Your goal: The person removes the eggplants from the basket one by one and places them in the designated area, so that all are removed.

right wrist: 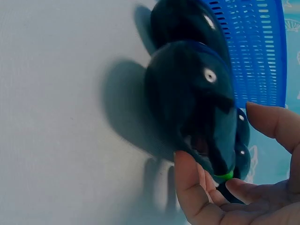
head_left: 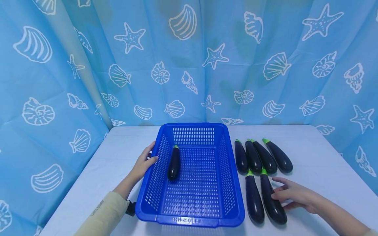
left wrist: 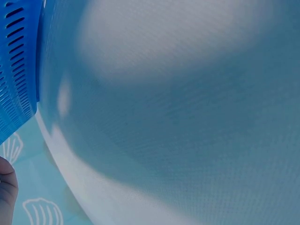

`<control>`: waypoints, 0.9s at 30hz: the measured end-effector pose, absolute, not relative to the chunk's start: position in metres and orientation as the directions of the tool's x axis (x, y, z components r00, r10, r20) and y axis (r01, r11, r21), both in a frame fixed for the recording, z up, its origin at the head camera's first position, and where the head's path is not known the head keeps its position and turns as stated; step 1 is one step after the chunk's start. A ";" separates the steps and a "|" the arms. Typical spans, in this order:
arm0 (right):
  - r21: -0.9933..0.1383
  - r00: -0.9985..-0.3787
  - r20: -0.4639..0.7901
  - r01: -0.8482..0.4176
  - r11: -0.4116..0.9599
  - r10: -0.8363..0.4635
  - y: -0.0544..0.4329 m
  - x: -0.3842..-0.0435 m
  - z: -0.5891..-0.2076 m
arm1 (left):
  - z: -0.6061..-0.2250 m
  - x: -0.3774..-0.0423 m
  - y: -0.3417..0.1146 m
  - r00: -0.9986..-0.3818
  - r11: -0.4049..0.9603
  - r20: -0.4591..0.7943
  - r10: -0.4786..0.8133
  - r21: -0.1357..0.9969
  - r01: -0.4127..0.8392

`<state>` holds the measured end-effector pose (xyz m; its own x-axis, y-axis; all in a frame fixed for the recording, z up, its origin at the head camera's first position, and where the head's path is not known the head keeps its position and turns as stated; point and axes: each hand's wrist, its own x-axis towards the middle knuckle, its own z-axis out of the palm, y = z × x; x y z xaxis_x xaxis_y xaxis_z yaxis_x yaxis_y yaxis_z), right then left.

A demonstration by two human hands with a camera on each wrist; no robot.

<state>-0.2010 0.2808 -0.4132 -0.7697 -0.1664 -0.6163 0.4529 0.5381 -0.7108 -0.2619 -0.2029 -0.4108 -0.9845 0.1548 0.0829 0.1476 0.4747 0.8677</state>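
My left hand [head_left: 144,163] holds the left rim of a blue plastic basket [head_left: 189,220], thumb over the edge; the left wrist view catches only part of the hand [left wrist: 6,190] beside the slotted wall. One dark eggplant [head_left: 174,164] lies inside the basket, toward its left side. To the right of the basket, my right hand [head_left: 298,196] is at an eggplant [head_left: 273,203] in the near row, fingers spread about it. In the right wrist view, the fingers are loosely bent beside this eggplant [right wrist: 187,93], not closed round it. Another eggplant [head_left: 254,201] lies just left of it.
Several more eggplants [head_left: 253,156] lie in a back row, green stem ends pointing away. All rest on a white-covered table [head_left: 319,164]. A blue curtain [head_left: 189,65] with shell and starfish prints hangs behind and at the sides.
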 end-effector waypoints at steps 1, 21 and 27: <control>-0.715 -0.771 -0.614 0.452 0.534 -0.168 0.282 -0.201 -0.412 | -0.411 -0.262 -0.203 -0.984 0.475 0.083 0.157 0.867 0.149; -0.832 -0.820 -0.480 0.312 0.460 -0.313 0.286 -0.208 -0.375 | -0.409 -0.260 -0.202 -0.985 0.481 0.080 0.151 0.865 0.144; -0.847 -0.839 -0.431 0.249 0.470 -0.332 0.276 -0.212 -0.361 | -0.410 -0.261 -0.202 -0.984 0.482 0.084 0.155 0.863 0.150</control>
<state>-0.2120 0.2764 -0.3606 -0.8388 -0.3322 -0.4313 0.2494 0.4696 -0.8469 -0.2610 -0.2019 -0.4096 -0.9843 0.1552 0.0843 0.1500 0.4825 0.8630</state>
